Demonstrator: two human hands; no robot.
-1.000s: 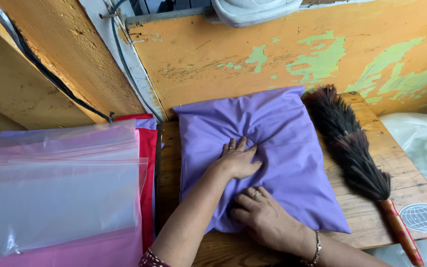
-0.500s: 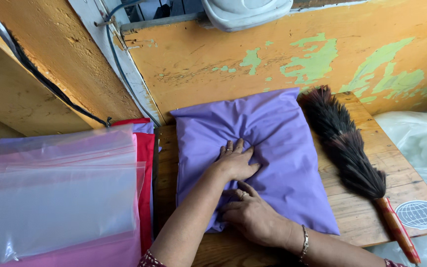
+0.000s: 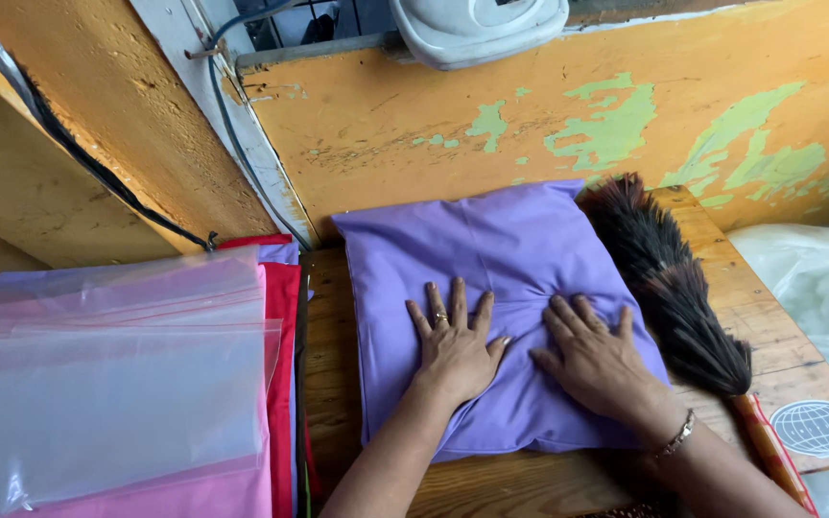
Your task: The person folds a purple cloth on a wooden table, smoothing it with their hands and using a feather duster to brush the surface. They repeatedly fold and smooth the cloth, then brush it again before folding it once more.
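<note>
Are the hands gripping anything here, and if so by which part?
Nothing is gripped. The left hand and right hand lie flat, fingers spread, pressing on the middle of the purple cushion cover on the wooden table.

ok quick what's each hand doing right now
Left hand: open, fingers spread, palm pressed flat on the purple cushion, holding nothing.
Right hand: open, flat on the same cushion, holding nothing.

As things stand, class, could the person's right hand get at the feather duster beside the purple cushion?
Probably yes. The right hand lies flat on the purple cushion, the feather duster lies just beside it on the wooden table, and nothing sits between them.
</note>
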